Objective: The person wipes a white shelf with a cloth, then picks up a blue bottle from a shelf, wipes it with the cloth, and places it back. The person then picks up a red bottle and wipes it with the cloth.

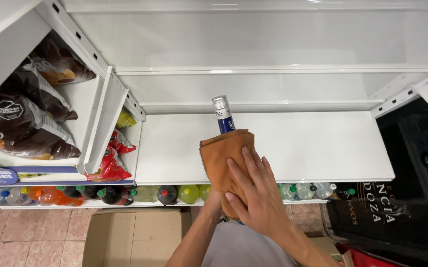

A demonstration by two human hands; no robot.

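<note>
Right hand lies flat, fingers spread, pressing an orange cloth round a blue bottle — my left hand sits hidden beneath, grip unclear. I'd judge wiping midway — the white shelf behind holds nothing yet.

I count one blue bottle with a silver cap, one orange cloth and one cardboard box at bottom centre. Three brown snack bags fill the upper left, two red bags beside them. Soda bottles along the lower shelf are too crowded to count.
</note>
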